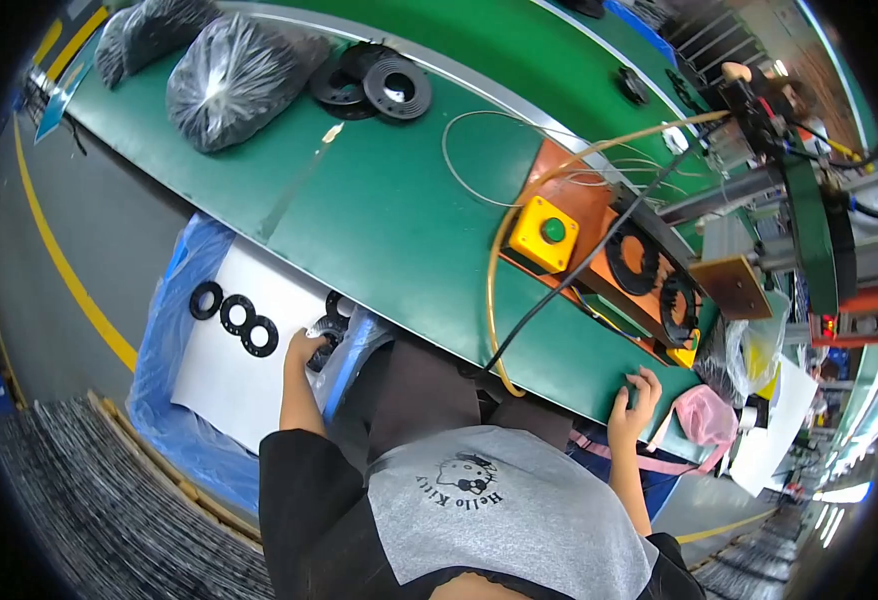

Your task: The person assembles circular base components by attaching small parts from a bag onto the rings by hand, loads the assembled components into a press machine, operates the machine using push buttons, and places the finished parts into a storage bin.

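Note:
My left hand [305, 348] reaches down into a box lined with blue plastic [184, 375], beside the table. Its fingers close on a glossy black ring [329, 328], partly hidden by the hand, with another black ring [336, 303] just behind. Several flat black rings [260, 337] lie in a row on the white sheet [234, 390] inside the box. Over the table's front edge at the right rests my right hand [636, 408], fingers apart and nothing in it. A pink cloth [707, 415] lies to its right.
On the green table [379, 235] stand a yellow box with a green button [544, 235] and an orange fixture holding black toothed rings [632, 257]. Loose cables [559, 287] cross its front. Dark plastic bags [234, 85] and black discs [397, 88] sit far left.

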{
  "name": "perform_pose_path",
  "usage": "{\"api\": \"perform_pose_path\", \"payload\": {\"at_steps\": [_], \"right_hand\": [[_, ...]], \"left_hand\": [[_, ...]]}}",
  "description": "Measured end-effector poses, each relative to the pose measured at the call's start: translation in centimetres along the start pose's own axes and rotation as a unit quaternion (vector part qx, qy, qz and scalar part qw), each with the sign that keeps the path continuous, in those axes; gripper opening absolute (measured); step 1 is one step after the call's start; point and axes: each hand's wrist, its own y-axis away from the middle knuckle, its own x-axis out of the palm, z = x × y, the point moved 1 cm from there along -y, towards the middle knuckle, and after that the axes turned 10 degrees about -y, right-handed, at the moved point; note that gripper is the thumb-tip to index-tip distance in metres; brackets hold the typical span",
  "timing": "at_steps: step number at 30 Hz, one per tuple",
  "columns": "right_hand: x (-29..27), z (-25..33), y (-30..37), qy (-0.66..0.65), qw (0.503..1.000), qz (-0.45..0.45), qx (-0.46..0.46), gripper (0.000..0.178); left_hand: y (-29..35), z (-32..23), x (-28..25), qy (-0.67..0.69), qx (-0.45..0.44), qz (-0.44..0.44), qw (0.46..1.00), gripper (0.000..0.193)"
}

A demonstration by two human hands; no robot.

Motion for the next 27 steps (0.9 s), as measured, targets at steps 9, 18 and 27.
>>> {"api": "perform_pose_path", "payload": {"at_steps": [9,18,27], "right_hand": [[-1.0,0.4,-0.2,-0.065,0.998,-0.019,-0.005,0.018],[-1.7,-0.3,0.4,-0.107,0.993,-0.058,-0.006,0.019],[-1.2,-0.1,0.1,-0.172,0.979,-0.106,-0.006,0.018]], "left_hand": [[12.0,-3.8,-12.9,0.216,0.089,-0.223,0.946,0.042],[21.5,-29.2,-20.7,0.394,0.377,-0.170,0.821,0.059],[9.0,-32.4,-21.2,0.213,0.335,-0.332,0.856,0.025]]}}
